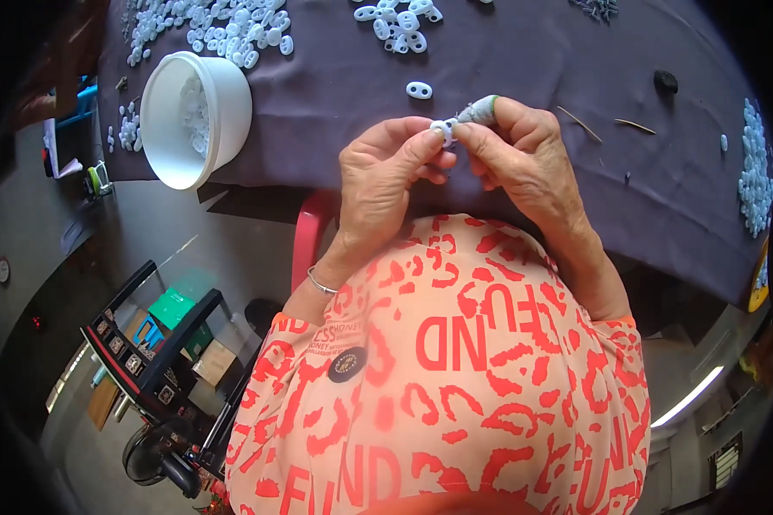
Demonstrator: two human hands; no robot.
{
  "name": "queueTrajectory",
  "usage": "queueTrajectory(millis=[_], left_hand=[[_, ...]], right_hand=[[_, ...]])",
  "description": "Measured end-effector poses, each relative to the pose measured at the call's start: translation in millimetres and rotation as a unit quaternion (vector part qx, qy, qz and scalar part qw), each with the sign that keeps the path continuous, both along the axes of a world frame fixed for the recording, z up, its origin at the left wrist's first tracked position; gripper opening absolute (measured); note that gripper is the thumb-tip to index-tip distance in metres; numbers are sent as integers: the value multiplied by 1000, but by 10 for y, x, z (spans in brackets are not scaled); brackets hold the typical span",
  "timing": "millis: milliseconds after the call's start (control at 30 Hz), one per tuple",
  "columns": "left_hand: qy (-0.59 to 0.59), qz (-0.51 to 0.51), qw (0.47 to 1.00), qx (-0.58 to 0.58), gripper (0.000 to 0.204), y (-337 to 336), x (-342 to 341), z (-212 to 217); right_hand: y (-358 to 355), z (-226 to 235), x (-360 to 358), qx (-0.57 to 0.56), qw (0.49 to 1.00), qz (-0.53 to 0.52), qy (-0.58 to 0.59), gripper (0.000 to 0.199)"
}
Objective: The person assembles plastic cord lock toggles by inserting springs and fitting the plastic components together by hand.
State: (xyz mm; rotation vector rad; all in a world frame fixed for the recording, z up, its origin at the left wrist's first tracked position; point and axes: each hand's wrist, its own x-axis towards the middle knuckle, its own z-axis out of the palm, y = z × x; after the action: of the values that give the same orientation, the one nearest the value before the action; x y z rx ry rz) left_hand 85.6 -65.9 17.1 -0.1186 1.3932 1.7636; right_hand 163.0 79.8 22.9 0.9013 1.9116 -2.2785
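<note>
My left hand pinches a small white oval plastic piece with two holes between thumb and fingers, just over the table's near edge. My right hand meets it from the other side, thumb and forefinger pressed together against the piece's right end. A grey-white wrap with a green edge covers the right forefinger's tip. Whatever the right fingers pinch is too small or hidden to make out. Beyond both hands, a matching two-holed piece lies alone on the dark tablecloth.
A white tub with similar pieces inside lies tipped at left. Heaps of white pieces and a smaller cluster are farther back. Right of my hands are thin sticks, a black lump and many small pale-blue parts.
</note>
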Motion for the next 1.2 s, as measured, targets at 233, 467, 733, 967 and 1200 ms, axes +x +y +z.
queueTrajectory(millis=[233,467,733,967,1200], left_hand=[[29,14,999,-11,15,15,32,-24],[39,18,999,-23,16,36,24,-34],[59,22,997,-49,15,83,32,-5],[35,-1,999,-25,15,27,-17,-1],[-73,31,996,41,14,21,-50,65]], right_hand=[[5,-51,-4,-2,1000,18,1,16],[1,-90,-28,18,999,26,11,16],[4,-99,-53,20,999,22,14,14],[57,-87,-49,85,993,76,38,13],[-34,-41,-3,353,919,66,163,25]])
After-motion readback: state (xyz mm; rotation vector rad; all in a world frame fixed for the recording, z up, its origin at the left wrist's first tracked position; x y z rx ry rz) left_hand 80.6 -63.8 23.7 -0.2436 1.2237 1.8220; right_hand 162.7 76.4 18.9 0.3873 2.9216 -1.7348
